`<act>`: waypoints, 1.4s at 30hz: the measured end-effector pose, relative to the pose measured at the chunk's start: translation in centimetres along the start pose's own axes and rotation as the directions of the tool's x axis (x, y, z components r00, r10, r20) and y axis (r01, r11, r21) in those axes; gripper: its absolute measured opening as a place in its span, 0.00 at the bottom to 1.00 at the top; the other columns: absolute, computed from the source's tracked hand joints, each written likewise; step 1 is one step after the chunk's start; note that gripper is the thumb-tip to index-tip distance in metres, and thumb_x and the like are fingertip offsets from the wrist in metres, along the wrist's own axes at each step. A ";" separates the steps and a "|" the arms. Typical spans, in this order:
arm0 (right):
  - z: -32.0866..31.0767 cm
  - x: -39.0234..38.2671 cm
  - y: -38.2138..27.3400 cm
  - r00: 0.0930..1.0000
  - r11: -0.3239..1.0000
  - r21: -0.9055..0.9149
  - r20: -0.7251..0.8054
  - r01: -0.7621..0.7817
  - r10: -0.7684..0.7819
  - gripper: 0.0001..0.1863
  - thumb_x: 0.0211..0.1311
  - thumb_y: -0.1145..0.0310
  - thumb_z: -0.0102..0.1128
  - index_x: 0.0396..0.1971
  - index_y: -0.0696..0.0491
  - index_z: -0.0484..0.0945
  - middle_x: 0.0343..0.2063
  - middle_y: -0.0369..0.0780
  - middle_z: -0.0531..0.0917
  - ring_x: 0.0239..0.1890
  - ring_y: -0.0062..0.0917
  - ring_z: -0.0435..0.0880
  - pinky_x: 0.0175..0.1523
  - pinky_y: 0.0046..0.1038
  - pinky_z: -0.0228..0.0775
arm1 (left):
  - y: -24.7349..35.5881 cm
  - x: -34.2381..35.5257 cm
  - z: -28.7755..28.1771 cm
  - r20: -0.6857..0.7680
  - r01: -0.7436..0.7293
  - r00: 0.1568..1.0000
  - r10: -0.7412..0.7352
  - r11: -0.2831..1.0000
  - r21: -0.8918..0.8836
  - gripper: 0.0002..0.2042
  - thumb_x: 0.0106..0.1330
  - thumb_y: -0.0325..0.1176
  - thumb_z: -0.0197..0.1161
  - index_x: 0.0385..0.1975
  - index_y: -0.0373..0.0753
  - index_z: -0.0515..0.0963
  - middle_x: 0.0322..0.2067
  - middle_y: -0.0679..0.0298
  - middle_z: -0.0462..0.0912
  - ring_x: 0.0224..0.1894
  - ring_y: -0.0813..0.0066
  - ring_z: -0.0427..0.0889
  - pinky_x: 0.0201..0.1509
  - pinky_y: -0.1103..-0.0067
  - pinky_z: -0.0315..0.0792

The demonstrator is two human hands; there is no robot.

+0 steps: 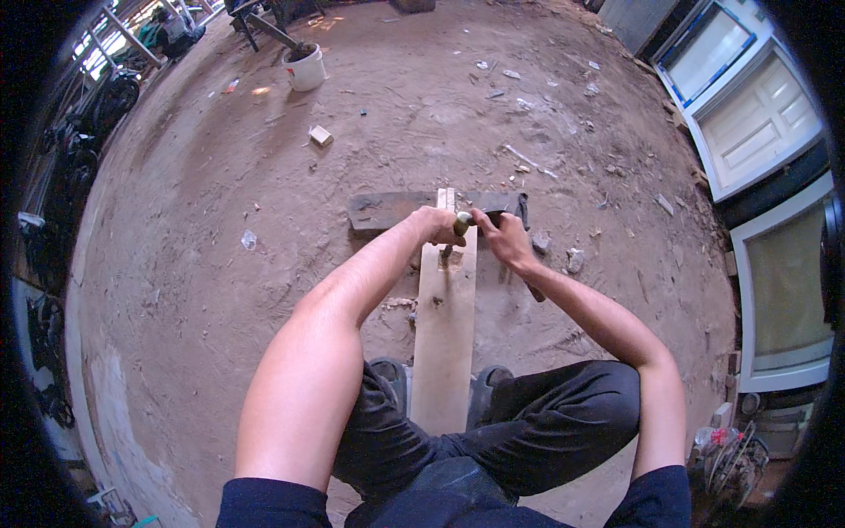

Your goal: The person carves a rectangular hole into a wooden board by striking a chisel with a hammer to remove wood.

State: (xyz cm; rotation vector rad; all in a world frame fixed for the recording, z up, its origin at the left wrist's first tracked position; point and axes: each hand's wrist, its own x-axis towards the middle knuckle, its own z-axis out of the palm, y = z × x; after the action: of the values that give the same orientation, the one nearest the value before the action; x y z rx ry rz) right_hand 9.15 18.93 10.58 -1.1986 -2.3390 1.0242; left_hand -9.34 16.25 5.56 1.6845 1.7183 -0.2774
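A pale wooden plank (443,343) runs away from me between my feet, its narrower far end lying over a dark timber block (380,211). My left hand (433,226) is closed around a chisel (462,222) with a yellowish handle and a pale rounded top. The chisel's dark lower end points down at a shallow cut recess (450,261) in the plank. Right beside it, my right hand (507,239) is closed on what looks like a hammer (536,292); its brown handle sticks out below the wrist. Dark metal shows near the right fingers, close to the chisel top, and the fingers partly hide it.
Bare dirt ground (220,308) surrounds me, with scattered scraps and a small pale block (320,135). A white bucket (304,68) stands far left. White door panels (757,123) and a framed glass panel (786,282) lean along the right. Dark clutter (75,167) lines the left.
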 end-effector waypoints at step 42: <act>1.0 0.4 0.6 1.000 0.996 0.087 0.015 0.013 -0.015 0.29 0.65 0.43 0.50 0.35 0.58 0.82 0.25 0.56 0.81 0.34 0.49 0.83 0.37 0.43 0.73 | -1.6 -3.7 -10.4 -0.170 0.007 0.985 0.018 0.989 0.145 0.17 0.52 0.42 0.73 0.38 0.40 0.83 0.35 0.54 0.85 0.36 0.65 0.84 0.40 0.71 0.78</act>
State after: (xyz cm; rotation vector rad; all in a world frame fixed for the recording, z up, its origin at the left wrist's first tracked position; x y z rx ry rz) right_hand 8.70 19.07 9.44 -1.1442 -2.2858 1.1224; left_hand -14.62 19.39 14.91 1.8648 1.8565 -0.2683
